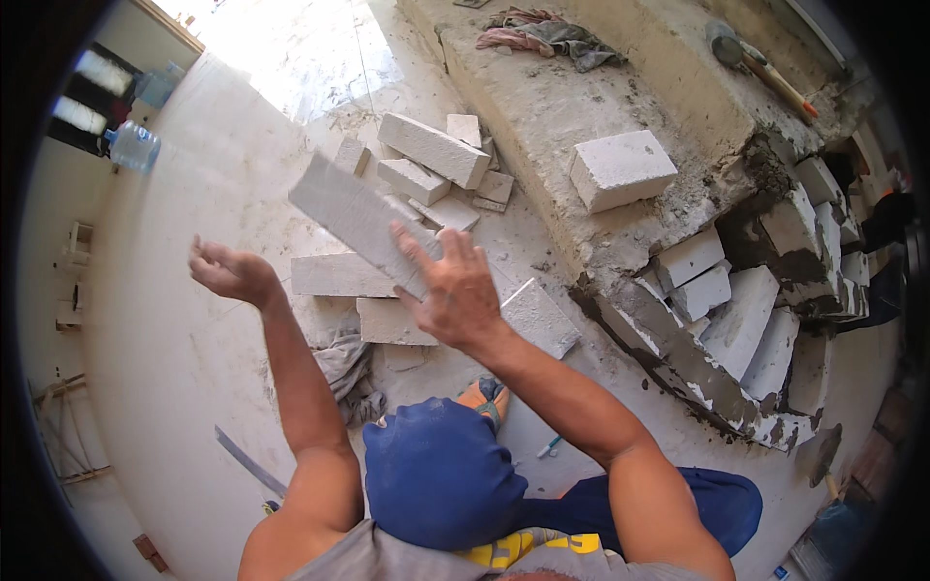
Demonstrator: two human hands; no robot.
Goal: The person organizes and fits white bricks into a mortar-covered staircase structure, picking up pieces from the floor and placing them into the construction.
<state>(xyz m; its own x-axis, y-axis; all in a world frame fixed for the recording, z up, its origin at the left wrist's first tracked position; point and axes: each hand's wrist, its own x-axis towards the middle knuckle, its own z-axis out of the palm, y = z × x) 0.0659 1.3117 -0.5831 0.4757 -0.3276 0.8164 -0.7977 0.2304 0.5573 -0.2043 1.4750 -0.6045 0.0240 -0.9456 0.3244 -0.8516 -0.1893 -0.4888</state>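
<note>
A long, flat whitish block (354,215) is tilted above the other blocks in front of me. My right hand (455,295) is at its near end, thumb and forefinger spread along the block's edge, and appears to grip it. Raised to the left, away from the block, my left hand (231,270) has its fingers loosely bent and shows nothing in them; it is slightly smeared by motion. Beneath the tilted block lie a long block (341,276) and a shorter block (395,322). A broad flat piece (539,318) rests just right of my right wrist.
Several cut blocks (433,150) are heaped beyond my hands. To the right, a concrete step (542,126) bears a single block (625,170), rags (547,37) and a mallet (760,73). Blocks stand in a mortared corner (746,320). A grey cloth (349,373) lies by my knee.
</note>
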